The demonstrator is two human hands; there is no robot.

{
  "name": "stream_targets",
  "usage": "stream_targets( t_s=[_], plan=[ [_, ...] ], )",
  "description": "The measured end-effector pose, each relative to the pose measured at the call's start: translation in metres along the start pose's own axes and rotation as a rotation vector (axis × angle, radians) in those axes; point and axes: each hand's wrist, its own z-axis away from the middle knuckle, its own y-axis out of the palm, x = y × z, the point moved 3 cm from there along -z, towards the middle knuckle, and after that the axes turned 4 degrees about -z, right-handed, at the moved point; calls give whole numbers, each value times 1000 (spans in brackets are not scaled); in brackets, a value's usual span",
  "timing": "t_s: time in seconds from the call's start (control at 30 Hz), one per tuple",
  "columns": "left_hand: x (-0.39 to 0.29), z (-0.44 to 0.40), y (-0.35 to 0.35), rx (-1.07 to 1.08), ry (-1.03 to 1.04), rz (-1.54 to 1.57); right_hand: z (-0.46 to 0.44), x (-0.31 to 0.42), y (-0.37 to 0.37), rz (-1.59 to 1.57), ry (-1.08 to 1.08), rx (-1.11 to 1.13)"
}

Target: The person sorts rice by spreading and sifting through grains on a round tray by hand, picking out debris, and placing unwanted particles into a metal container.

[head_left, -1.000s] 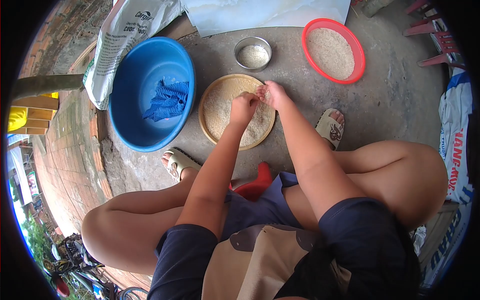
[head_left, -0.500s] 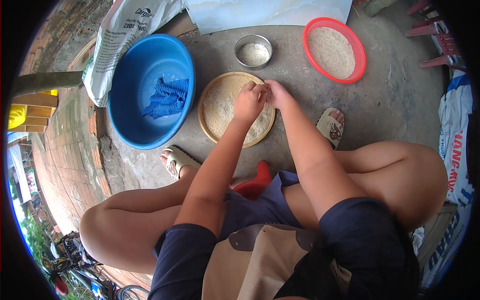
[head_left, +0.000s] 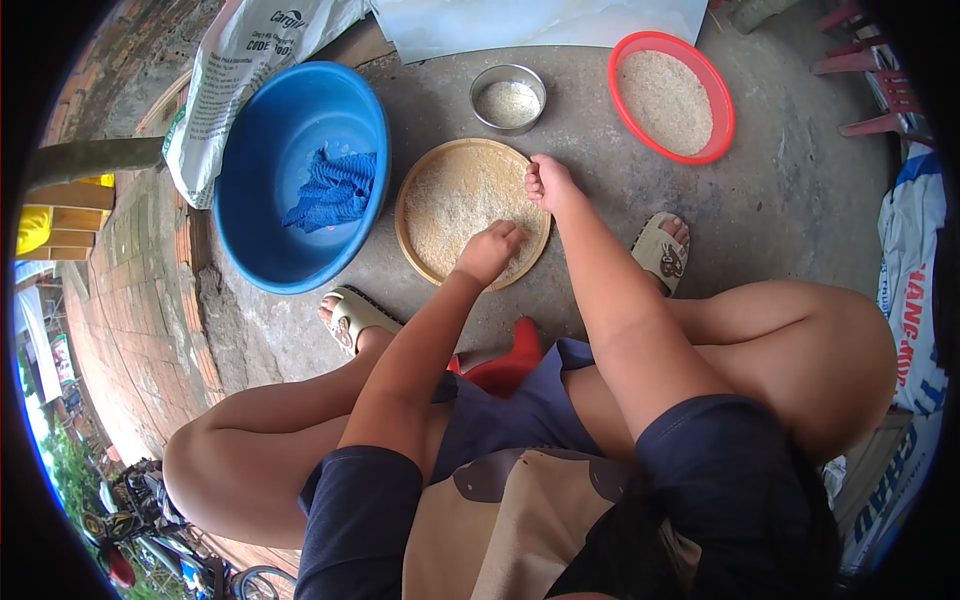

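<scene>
Pulled L hand [head_left: 492, 250] back over round tan grain tray [head_left: 415, 262], curled closed like R hand [head_left: 550, 184], can't tell contents, pinch lightly imo.

A rough grey concrete floor [head_left: 795, 220] meets reddish rectangular brick paving [head_left: 130, 345] along its left edge. Maroon slatted plastic chairs [head_left: 888, 76] stand near its far right corner. Soft daylight spreads evenly; leafy green foliage [head_left: 64, 442] shows beyond the paving, lower left.
</scene>
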Motion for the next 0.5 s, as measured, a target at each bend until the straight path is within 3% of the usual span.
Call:
stream_targets(
  t_s=[0.13, 0.27, 0.33, 0.43, 0.5],
  plan=[
    [11, -23, -26, -276, -142, 153, -4, -1, 2, 20, -17, -34],
    [3, -50, -63, -423, -271, 251, 12, -2, 12, 106, -43, -23],
    [2, -59, -62, -434, -232, 265, 8, -4, 15, 164, 5, 209],
    [-7, -68, -67, -404, -200, 271, -50, -17, -13, -32, 118, 488],
    [-12, -70, -78, -425, -209, 82, 5, -8, 21, -42, -84, 263]
  ],
)
